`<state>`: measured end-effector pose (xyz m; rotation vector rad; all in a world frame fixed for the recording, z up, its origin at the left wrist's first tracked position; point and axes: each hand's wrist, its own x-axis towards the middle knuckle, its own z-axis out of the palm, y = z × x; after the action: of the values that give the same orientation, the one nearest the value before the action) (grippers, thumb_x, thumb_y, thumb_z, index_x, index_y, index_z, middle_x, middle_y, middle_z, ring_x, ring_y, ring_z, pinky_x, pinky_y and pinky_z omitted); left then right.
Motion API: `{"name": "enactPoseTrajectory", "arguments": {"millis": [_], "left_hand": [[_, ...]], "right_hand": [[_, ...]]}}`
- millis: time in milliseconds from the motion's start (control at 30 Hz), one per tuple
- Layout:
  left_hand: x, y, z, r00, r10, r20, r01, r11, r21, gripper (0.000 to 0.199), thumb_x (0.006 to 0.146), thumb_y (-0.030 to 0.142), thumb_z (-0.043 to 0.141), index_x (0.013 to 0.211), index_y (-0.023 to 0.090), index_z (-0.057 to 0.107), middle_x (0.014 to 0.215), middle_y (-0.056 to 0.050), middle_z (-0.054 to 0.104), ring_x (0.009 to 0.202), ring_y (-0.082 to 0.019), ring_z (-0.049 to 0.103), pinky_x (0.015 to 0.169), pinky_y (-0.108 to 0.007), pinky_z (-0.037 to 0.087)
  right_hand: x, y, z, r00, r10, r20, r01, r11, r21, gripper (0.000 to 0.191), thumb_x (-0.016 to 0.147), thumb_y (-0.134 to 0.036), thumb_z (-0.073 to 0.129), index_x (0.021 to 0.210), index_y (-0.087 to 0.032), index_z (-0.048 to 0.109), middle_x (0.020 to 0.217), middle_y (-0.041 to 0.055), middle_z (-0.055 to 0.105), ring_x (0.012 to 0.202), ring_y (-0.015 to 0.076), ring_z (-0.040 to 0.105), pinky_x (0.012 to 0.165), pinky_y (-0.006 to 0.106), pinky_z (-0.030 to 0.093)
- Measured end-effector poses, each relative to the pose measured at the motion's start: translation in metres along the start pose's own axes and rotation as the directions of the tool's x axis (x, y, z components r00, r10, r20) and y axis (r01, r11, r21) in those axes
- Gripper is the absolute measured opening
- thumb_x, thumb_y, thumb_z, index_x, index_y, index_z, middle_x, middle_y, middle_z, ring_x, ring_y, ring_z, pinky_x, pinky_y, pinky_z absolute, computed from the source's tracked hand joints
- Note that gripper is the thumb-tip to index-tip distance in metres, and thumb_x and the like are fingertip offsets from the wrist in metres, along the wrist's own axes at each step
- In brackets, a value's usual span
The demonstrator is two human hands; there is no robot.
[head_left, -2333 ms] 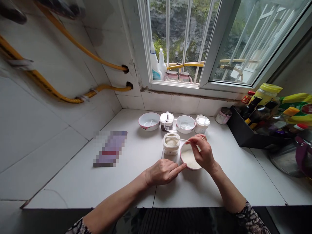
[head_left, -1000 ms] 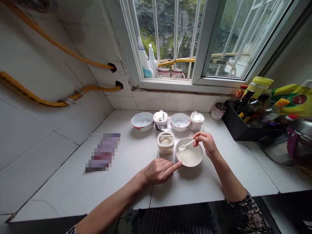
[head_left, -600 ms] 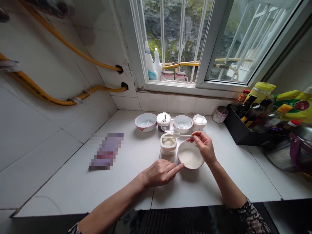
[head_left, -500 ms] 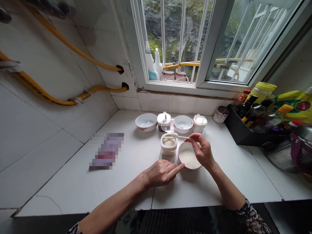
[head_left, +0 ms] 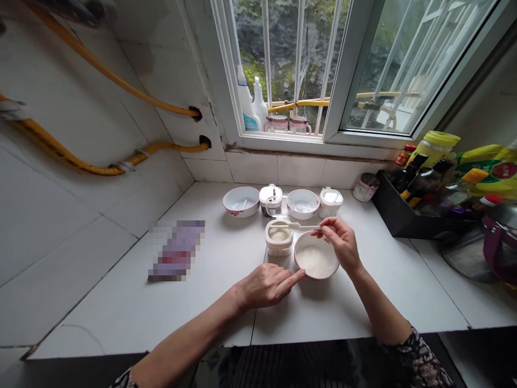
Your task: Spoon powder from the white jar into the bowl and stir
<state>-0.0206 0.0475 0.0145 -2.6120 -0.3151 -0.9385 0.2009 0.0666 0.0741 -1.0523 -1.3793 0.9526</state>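
My right hand (head_left: 341,242) pinches the handle of a small white spoon (head_left: 305,227) between thumb and fingers. The spoon lies level, its head beside the rim of an open cream-coloured seasoning jar (head_left: 278,250) that contains pale powder. Below the spoon stands a white bowl (head_left: 336,261) with a pale, whitish content. My left hand (head_left: 266,285) is left of this bowl, index finger stretched out with its tip at the bowl's near left rim; the other fingers are curled, holding nothing visible.
Behind stand a floral bowl (head_left: 241,203), a lidded jar (head_left: 270,196), another bowl (head_left: 302,203) and another lidded jar (head_left: 331,202). A black box (head_left: 404,218) of bottles and a pot (head_left: 468,261) occupy the right. A blurred purple item (head_left: 177,250) lies left.
My right hand has moved slightly right with the spoon, whose head shifted right at the jar's rim. My left hand keeps its place at the bowl.
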Motion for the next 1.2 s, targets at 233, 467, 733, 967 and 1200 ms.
{"name": "enactPoseTrajectory", "arguments": {"millis": [233,467,733,967,1200], "left_hand": [[-0.002,0.000,-0.001,1.000,0.002,0.028,-0.002,1.000,-0.011,0.046,0.090,0.003,0.041,0.136,0.001,0.043,0.064,-0.001,0.062,0.047,-0.013,0.053,0.042,-0.024,0.047],[-0.001,0.000,-0.001,1.000,-0.003,0.010,0.003,1.000,-0.026,0.041,0.090,0.003,0.042,0.131,0.001,0.047,0.063,0.000,0.060,0.047,-0.012,0.052,0.042,-0.023,0.044],[-0.001,0.000,-0.001,1.000,0.005,0.001,-0.005,1.000,-0.019,0.041,0.089,0.001,0.041,0.130,0.001,0.048,0.063,0.001,0.059,0.046,-0.013,0.050,0.040,-0.024,0.043],[0.000,0.000,-0.001,1.000,-0.003,-0.008,0.003,1.000,-0.022,0.038,0.090,0.002,0.042,0.127,0.001,0.050,0.064,0.000,0.060,0.048,-0.013,0.052,0.042,-0.025,0.045],[0.001,0.000,-0.001,1.000,-0.006,-0.017,0.006,1.000,-0.022,0.036,0.089,0.002,0.043,0.124,0.001,0.052,0.063,0.000,0.060,0.047,-0.012,0.052,0.042,-0.024,0.046]], "right_hand": [[0.008,0.003,-0.017,0.996,0.089,0.015,-0.087,0.990,-0.109,0.007,0.067,-0.020,0.053,0.065,-0.020,0.059,0.048,-0.0023,0.060,0.048,0.0143,0.055,0.054,0.027,0.043],[0.002,0.004,-0.006,0.986,0.071,0.150,-0.031,0.967,-0.252,0.012,0.067,-0.017,0.049,0.061,-0.021,0.058,0.046,-0.0033,0.060,0.048,0.0136,0.053,0.060,0.028,0.046],[0.010,0.001,-0.016,0.978,0.205,0.041,-0.205,0.979,-0.007,0.007,0.061,-0.021,0.053,0.061,-0.019,0.060,0.042,-0.0011,0.059,0.046,0.0133,0.050,0.053,0.026,0.041],[0.015,0.005,-0.019,0.960,0.280,0.018,-0.280,0.957,0.074,0.008,0.058,-0.022,0.054,0.057,-0.018,0.061,0.041,0.0012,0.059,0.045,0.0141,0.049,0.053,0.029,0.041],[0.019,0.010,-0.026,0.945,0.328,-0.001,-0.324,0.935,0.142,0.007,0.060,-0.024,0.058,0.059,-0.018,0.061,0.042,0.0012,0.059,0.046,0.0154,0.051,0.053,0.030,0.039]]}}
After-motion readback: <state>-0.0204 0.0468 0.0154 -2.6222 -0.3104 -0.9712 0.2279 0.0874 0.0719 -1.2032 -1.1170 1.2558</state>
